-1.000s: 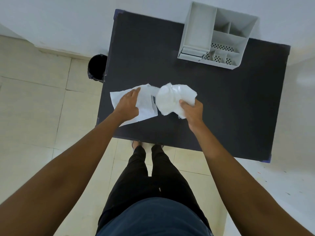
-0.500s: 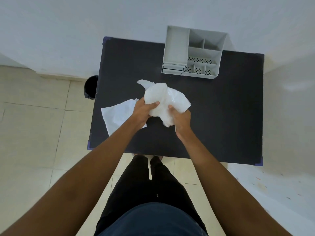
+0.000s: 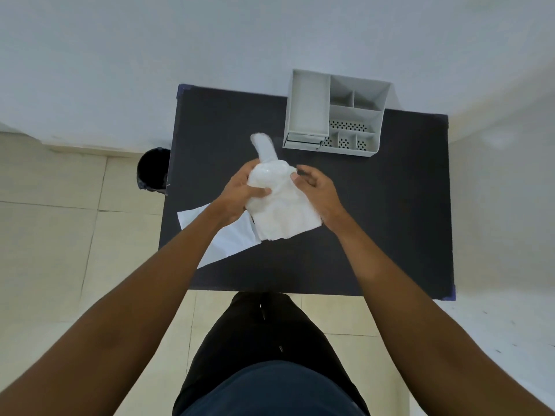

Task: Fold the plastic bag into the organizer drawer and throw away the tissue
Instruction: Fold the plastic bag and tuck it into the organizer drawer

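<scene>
A white translucent plastic bag (image 3: 279,208) hangs above the middle of the black table (image 3: 390,220), one handle sticking up toward the organizer. My left hand (image 3: 240,190) grips its upper left side. My right hand (image 3: 318,190) pinches its upper right edge. A flat white tissue (image 3: 228,238) lies on the table below and left of the bag, partly hidden by my left forearm. The grey desk organizer (image 3: 336,115) stands at the table's far edge, with its small drawer (image 3: 303,141) at the lower left front.
A black waste bin (image 3: 151,172) stands on the tiled floor by the table's left edge. A white wall runs behind the table. My legs are at the near edge.
Both hands have lifted the crumpled bag off the table and spread it out, so it hangs longer. The left hand left the tissue a second ago. The tissue stays put.
</scene>
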